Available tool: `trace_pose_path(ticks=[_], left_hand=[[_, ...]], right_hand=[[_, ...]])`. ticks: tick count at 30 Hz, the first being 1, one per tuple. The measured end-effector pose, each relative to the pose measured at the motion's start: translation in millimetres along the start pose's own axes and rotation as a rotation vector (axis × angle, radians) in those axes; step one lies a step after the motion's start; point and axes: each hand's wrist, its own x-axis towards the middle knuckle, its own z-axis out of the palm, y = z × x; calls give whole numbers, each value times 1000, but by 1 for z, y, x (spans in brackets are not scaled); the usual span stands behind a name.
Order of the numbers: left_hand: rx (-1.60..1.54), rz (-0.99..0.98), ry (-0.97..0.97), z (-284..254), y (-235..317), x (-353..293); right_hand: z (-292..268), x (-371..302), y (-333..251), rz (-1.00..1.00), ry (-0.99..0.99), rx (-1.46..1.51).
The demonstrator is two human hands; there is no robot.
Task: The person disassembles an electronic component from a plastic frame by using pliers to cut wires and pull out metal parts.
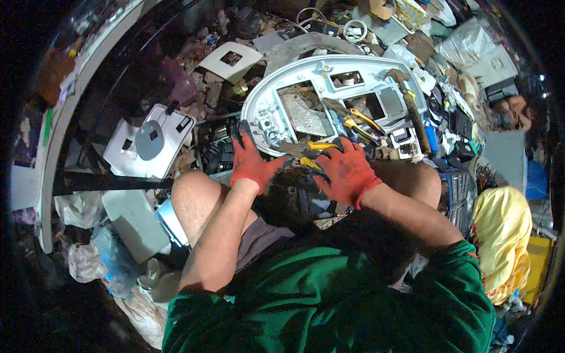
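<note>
My left hand (pixel 252 160), in a red glove with dark fingertips, lies against the near left rim of a pale plastic housing (pixel 252 106). Its fingers are spread, with the thumb pointing right. In my right hand (pixel 346 172), gloved the same way, is a pair of yellow-handled pliers (pixel 321 145). Their metal jaws point left toward the housing's near edge, and the fingers partly hide the handles. The housing is rounded, with several rectangular openings. More yellow-handled hand tools (pixel 360 126) lie across it, and a hammer (pixel 415 112) rests along its right side.
A white panel with a grey disc (pixel 149 140) lies to the left. Beyond the housing sits a cream plate with a square hole (pixel 231 60) among mixed scrap. A yellow cloth bundle (pixel 500 241) stands at the right, near a grey panel (pixel 506 157). My bent knees flank the workspace.
</note>
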Motion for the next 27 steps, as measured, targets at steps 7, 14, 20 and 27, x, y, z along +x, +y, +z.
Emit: trace_pose_path(ticks=[7,14,20,27], left_hand=[[56,-30,-90,-10,6,-4],[86,-77,-131,-20,15,-6],[94,-57,-86,-13,11,-5],[68,-80,-92,-10,14,-6]], right_hand=[[3,16,-2,-2,-61,-99],[7,18,-8,26,-139,-152],[6,20,-5,-29,-90,-173],[-4,27,-13,1,-190,-170]])
